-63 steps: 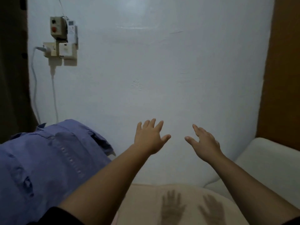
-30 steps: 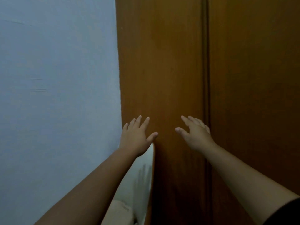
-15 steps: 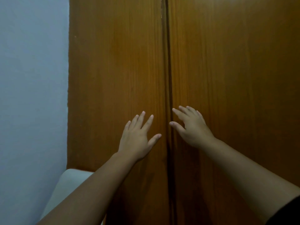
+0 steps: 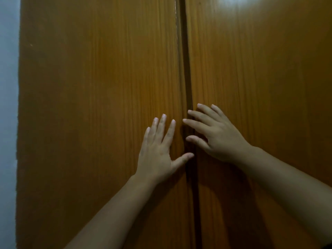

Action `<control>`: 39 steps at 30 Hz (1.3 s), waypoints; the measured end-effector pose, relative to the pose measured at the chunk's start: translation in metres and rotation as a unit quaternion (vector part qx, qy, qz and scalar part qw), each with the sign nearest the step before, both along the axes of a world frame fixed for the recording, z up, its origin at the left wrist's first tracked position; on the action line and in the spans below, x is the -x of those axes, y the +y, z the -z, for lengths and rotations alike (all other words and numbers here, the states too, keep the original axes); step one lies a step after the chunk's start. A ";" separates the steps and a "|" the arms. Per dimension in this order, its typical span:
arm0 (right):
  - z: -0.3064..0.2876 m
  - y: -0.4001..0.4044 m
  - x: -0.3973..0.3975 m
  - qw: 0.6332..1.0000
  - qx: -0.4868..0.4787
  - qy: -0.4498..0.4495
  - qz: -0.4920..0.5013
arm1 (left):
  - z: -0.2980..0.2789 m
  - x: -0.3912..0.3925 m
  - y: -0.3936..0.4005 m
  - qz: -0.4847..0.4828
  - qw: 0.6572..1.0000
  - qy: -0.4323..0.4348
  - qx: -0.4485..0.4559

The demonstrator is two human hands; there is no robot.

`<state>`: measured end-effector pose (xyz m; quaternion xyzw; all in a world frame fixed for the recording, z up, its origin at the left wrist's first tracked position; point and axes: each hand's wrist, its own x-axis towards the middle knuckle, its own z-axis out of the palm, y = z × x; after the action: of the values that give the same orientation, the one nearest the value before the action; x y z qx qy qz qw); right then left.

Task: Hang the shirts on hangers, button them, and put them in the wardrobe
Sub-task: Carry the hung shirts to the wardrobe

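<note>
Step in hand: opening the wardrobe [image 4: 107,87]; left hand [image 4: 158,155] and right hand [image 4: 217,139] are hovering at the door seam [image 4: 186,87], fingers released, grasping nothing; next move calls for prising a door edge outward; no shirts in view.

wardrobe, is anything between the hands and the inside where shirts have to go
Yes: both wardrobe doors, the left door and the right door, look closed. The left hand and right hand are at the seam, holding nothing.

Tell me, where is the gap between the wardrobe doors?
In the head view the gap runs down just right of centre, between the left hand and right hand.
</note>
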<state>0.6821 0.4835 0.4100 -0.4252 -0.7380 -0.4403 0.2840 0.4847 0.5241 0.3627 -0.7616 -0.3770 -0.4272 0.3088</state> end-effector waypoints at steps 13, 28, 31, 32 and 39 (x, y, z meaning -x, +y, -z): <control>-0.105 -0.008 0.026 0.993 -0.035 -0.008 0.115 | -0.079 -0.002 0.011 -0.005 1.000 -0.006 0.014; -0.134 0.009 0.024 0.978 -0.109 -0.144 0.105 | -0.089 -0.016 0.025 -0.018 0.999 -0.024 0.012; -0.143 0.008 0.022 0.970 -0.121 -0.191 0.092 | -0.090 -0.016 0.024 -0.021 0.999 -0.022 0.012; -0.146 0.008 0.022 0.967 -0.120 -0.206 0.085 | -0.089 -0.016 0.024 -0.021 0.999 -0.021 0.012; -0.172 0.008 0.017 0.951 -0.081 -0.297 0.029 | -0.090 -0.015 0.024 -0.022 1.000 -0.020 0.006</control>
<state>0.6655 0.4915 0.5824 -0.2721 -0.7380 -0.6132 0.0727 0.5002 0.5485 0.4532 -0.7463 -0.4022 -0.4332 0.3060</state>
